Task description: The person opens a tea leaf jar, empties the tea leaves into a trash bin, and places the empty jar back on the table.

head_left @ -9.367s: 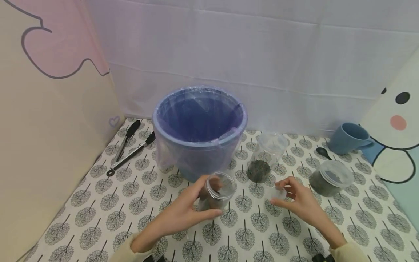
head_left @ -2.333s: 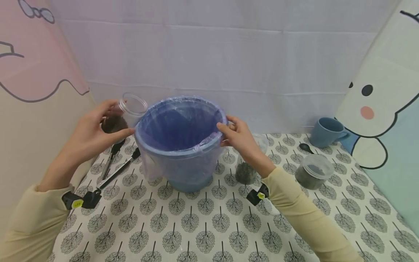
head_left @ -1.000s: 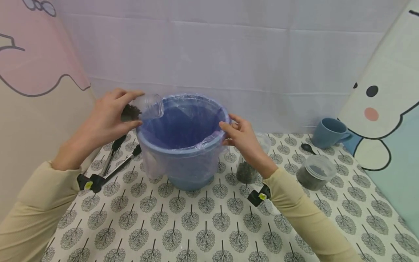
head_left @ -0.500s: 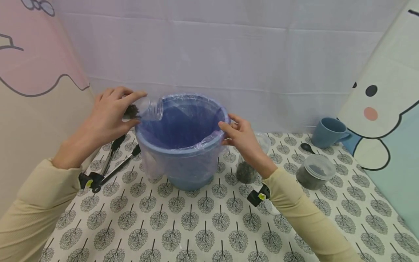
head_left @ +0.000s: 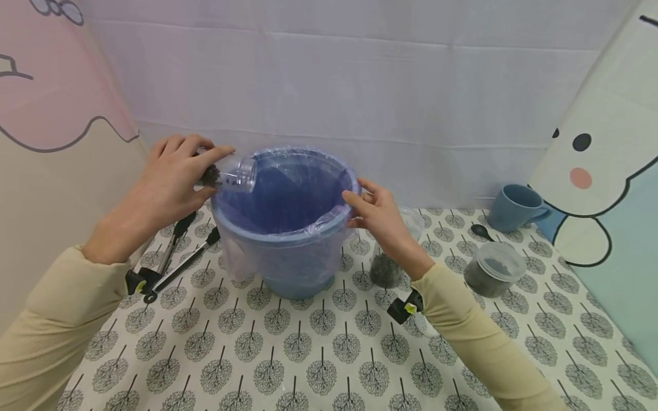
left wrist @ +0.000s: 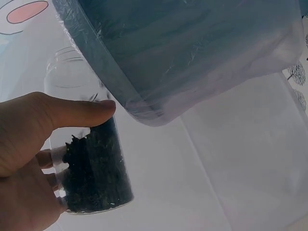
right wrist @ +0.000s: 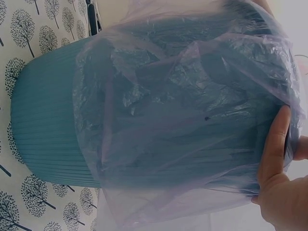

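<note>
My left hand [head_left: 172,185] grips a clear plastic jar [head_left: 237,174], tipped nearly sideways with its open mouth over the left rim of a blue bin [head_left: 295,285]. Dark, leaf-like flakes fill the jar's lower part, and a few loose bits lie nearer its mouth. In the left wrist view, thumb and fingers wrap the jar [left wrist: 98,168] beside the bin's edge. A thin translucent purple bag [right wrist: 168,115] lines the bin and folds over its rim. On the opposite side, my right hand [head_left: 377,214] pinches the bagged rim, thumb on top and fingers outside.
Black-tipped tongs [head_left: 185,261] lie left of the bin. Behind my right forearm stands a lidded jar [head_left: 385,268] of dark flakes. Farther right are a lidded tub [head_left: 494,271], a black spoon [head_left: 481,231] and a blue mug [head_left: 516,208]. A pale disc [head_left: 425,325] sits under my right wrist.
My left hand has carried the jar from the table to the bin and tipped it sideways; some flakes have slid toward its mouth. My right hand has released a small clear disc and taken the rim.
</note>
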A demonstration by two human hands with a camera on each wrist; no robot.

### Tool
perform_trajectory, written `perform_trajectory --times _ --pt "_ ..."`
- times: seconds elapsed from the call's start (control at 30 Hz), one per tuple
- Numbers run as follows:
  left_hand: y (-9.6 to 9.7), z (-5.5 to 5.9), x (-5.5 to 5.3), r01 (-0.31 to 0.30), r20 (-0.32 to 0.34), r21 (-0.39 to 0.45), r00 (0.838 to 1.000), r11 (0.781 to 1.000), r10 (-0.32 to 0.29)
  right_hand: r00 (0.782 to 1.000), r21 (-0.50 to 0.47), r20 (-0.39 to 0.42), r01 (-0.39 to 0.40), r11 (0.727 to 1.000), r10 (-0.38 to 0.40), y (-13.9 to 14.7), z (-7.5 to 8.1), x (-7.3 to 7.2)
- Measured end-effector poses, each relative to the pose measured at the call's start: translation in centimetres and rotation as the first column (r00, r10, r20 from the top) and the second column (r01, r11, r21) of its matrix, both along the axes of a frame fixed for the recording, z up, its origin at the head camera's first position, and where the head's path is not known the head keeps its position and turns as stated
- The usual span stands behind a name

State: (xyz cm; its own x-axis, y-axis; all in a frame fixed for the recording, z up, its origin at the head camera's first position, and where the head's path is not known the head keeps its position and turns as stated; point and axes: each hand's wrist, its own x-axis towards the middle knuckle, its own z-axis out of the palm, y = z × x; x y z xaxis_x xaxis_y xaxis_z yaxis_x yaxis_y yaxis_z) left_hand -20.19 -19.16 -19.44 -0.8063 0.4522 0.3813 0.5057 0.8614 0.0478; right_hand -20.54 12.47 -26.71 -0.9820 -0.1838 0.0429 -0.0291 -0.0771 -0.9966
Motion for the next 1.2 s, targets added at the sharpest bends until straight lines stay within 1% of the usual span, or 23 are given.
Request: perform_trajectory --times 0.23,0.5,0.87,1.2 --pt "0.02 -0.07 0.07 0.021 -0.017 -0.034 1.0 0.999 -0.021 1.0 0.007 -0.001 0.003 1.0 -0.003 -0.05 0.14 0.08" --pt "0.03 -0.07 0.09 0.033 -0.057 -0.059 0.998 0.998 -0.036 1.0 0.022 -0.003 0.011 1.0 -0.011 -0.15 0.18 0.07" --pt "0.17 0.07 0.21 0.032 -0.032 -0.068 0.999 0.997 -0.034 1.0 0.018 0.001 0.019 1.0 -0.019 -0.26 0.16 0.05" --pt "0.28 0.15 0.14 0.048 -0.097 -0.1 0.994 0.994 -0.058 1.0 0.022 -0.002 0.019 1.0 -0.019 -0.19 0.13 0.0"
